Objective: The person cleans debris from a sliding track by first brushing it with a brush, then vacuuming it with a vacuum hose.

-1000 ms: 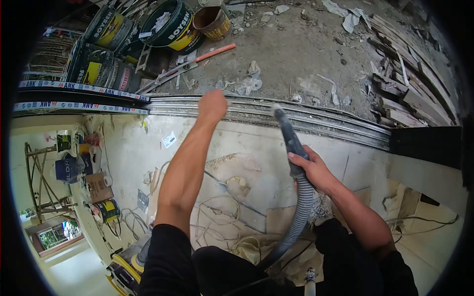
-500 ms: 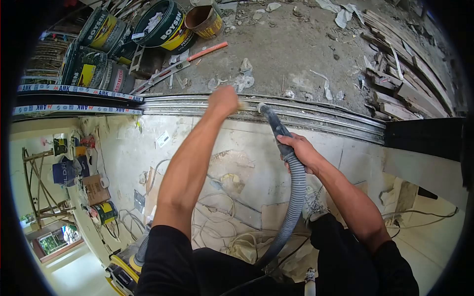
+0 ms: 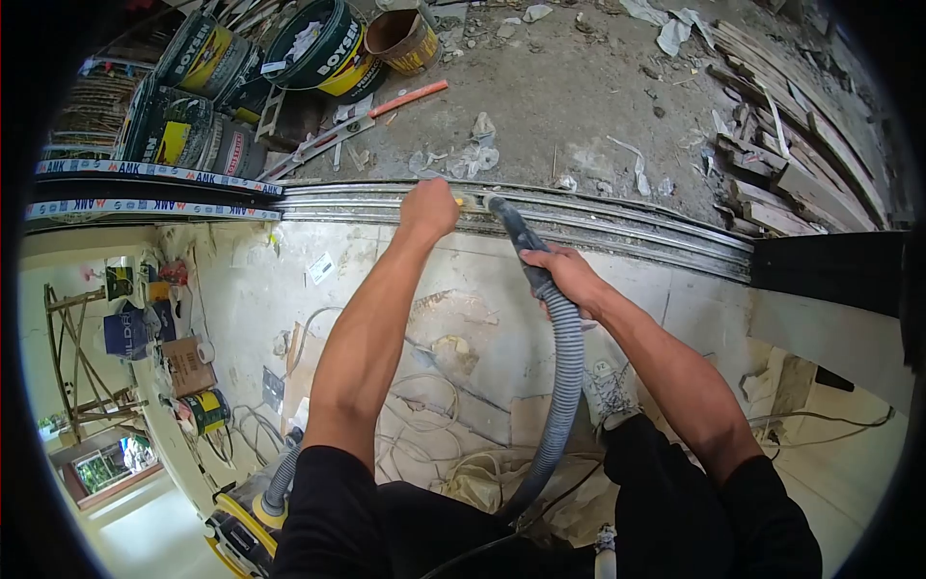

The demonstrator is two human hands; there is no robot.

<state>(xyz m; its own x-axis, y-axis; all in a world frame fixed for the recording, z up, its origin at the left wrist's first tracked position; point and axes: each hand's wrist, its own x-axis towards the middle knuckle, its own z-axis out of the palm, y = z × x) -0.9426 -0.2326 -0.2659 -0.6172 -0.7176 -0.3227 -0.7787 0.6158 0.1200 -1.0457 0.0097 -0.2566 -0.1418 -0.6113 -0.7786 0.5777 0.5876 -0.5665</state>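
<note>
My left hand [image 3: 430,207] is closed in a fist over the metal sliding-door track [image 3: 598,214]. A small brush [image 3: 460,202] pokes out beyond its fingers, showing only a short yellowish end; the rest is hidden in the fist. My right hand [image 3: 564,278] wraps round the dark nozzle end of a grey ribbed vacuum hose [image 3: 567,362]. The nozzle tip [image 3: 497,205] rests at the track's grooves, just right of the brush. From my right hand the hose curves down past my legs.
Beyond the track stand paint buckets [image 3: 333,53], a spirit level [image 3: 333,145] and stacked wood planks [image 3: 786,169]. A looped cable [image 3: 424,400] lies on the tiled floor near my shoe [image 3: 610,391]. At lower left sits a yellow-and-black vacuum machine [image 3: 241,531].
My right hand has shifted the nozzle slightly left along the track. The left fist has moved a little left and down, with the brush still in it.
</note>
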